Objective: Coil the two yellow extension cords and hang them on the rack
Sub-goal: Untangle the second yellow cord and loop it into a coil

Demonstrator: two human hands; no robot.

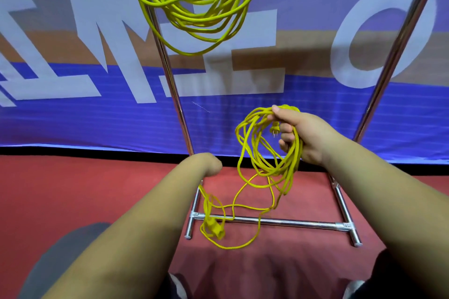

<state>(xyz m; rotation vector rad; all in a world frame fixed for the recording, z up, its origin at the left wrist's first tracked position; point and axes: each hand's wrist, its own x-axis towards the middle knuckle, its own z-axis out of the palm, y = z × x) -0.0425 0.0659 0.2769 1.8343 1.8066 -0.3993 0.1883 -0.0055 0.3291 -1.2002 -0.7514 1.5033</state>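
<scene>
One yellow extension cord [194, 7] hangs coiled from the top of the chrome rack [267, 221], at the upper middle. My right hand [303, 133] grips a bundle of loops of the second yellow cord [262, 153]; its plug shows beside my fingers. The rest of that cord trails down to the floor, and its socket end [213, 228] dangles by the rack's base bar. My left hand [211, 165] is bent down at the wrist, its fingers hidden behind it. The cord's tail runs up to it, so it seems to hold the strand.
The rack's two chrome uprights [175, 85] rise on either side of my hands, with feet on the red floor [97, 189]. A blue banner with large white letters [73, 116] stands right behind the rack. Dark shoes show at the bottom edge.
</scene>
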